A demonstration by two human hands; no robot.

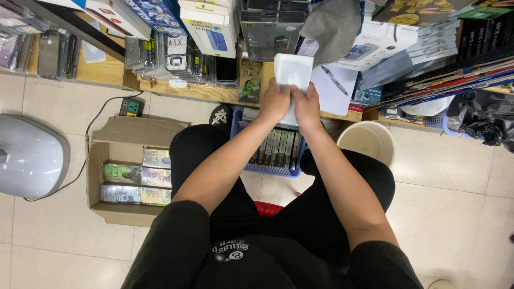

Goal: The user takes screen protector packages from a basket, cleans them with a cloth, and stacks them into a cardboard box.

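My left hand (274,101) and my right hand (307,105) are side by side over the edge of a low wooden shelf (101,72), both closed on a flat white packet (292,72) held upright between them. The packet's lower part is hidden behind my fingers. Below my forearms stands a blue plastic crate (278,168) filled with a row of slim dark boxes. I sit with my knees apart in black clothes.
An open cardboard box (110,147) of shiny packets lies on the tiled floor at left, beside a grey rounded appliance (29,155). A beige bucket (369,140) stands at right. The shelf holds stacked phone-accessory packs, a pen on white paper (334,80) and black bags (482,115).
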